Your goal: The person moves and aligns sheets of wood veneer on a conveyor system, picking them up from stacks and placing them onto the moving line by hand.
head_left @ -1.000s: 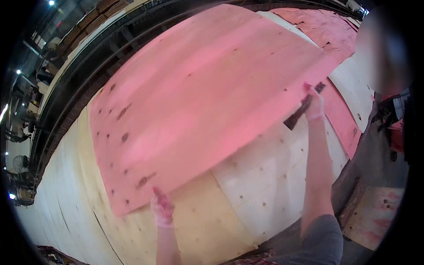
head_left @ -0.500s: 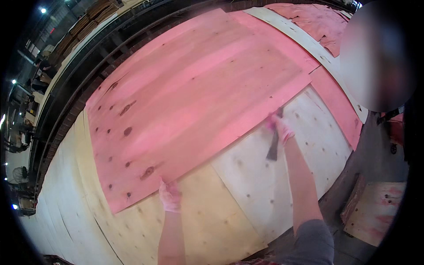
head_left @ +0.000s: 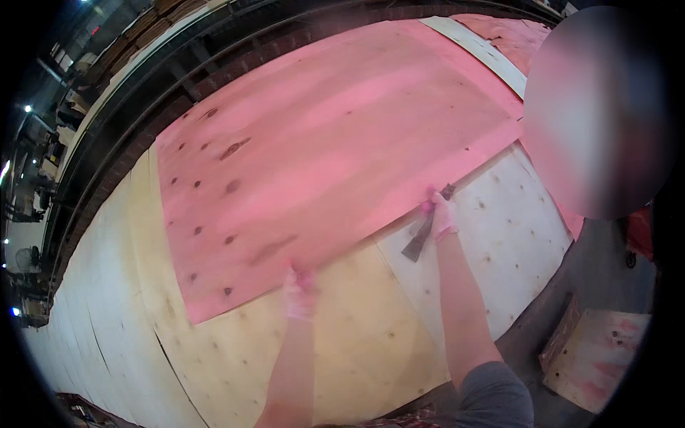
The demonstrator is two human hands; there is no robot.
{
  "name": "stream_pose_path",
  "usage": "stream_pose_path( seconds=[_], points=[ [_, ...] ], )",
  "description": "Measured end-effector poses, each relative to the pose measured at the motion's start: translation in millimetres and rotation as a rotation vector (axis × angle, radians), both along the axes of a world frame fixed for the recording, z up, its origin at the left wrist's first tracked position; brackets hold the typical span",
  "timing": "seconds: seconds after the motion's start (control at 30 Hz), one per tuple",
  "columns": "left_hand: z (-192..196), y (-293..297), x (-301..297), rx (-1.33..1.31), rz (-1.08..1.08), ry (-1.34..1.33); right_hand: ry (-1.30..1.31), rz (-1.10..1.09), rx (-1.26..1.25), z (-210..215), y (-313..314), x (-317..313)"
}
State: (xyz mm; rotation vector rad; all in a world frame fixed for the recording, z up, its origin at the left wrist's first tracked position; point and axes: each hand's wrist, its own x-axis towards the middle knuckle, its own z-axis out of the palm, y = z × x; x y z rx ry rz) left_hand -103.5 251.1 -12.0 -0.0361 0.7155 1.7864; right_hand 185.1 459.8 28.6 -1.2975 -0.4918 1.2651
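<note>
A large pink-coated wood veneer sheet [head_left: 307, 157] with dark knots lies over paler sheets. My left hand [head_left: 298, 294], in a pink-stained light glove and blurred by motion, has its fingers closed at the sheet's near edge. Farther right along that edge, my right hand [head_left: 441, 212] is wrapped round a dark, flat-bladed scraper [head_left: 421, 239]. The blade slants down toward the left, above a whitish sheet [head_left: 492, 221]. My right fingertips, stained bright pink, are close to the pink edge; whether they also grip it I cannot tell.
Cream veneer [head_left: 342, 321] lies under the near edge. A pale strip [head_left: 478, 50] crosses pink sheets at the far right. Behind runs a dark rail [head_left: 235, 60]. A large blur covers the upper right. A pink-smeared board [head_left: 599, 357] is at lower right.
The view has shifted, so the sheets appear farther right. In my right hand the scraper has tilted, its blade end swinging left. My left hand remains at the near edge.
</note>
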Motion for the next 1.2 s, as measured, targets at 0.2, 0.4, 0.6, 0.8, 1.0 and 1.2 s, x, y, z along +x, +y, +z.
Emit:
stream_pose_path(
  seconds=[0.2,0.4,0.6,0.8,1.0,1.2],
  points=[
    [-22,13,-8,-0.202,0.075,-0.072,0.009,0.066,-0.009,-38,14,4],
    [-8,20,5,-0.370,0.040,-0.031,-0.064,-0.014,-0.085,-72,37,16],
    [11,26,12,-0.445,0.043,-0.101,-0.095,-0.107,-0.027,-51,30,9],
    [28,-78,-37,-0.004,-0.744,0.665,-0.137,0.202,0.127,4,-76,7],
    [105,-349,-144,-0.654,-0.225,0.837,0.058,1.022,-0.424,50,-329,-142],
    [188,-460,-199,-1.226,-0.246,1.525,0.578,0.885,-0.464,-24,-431,-235]
  ],
)
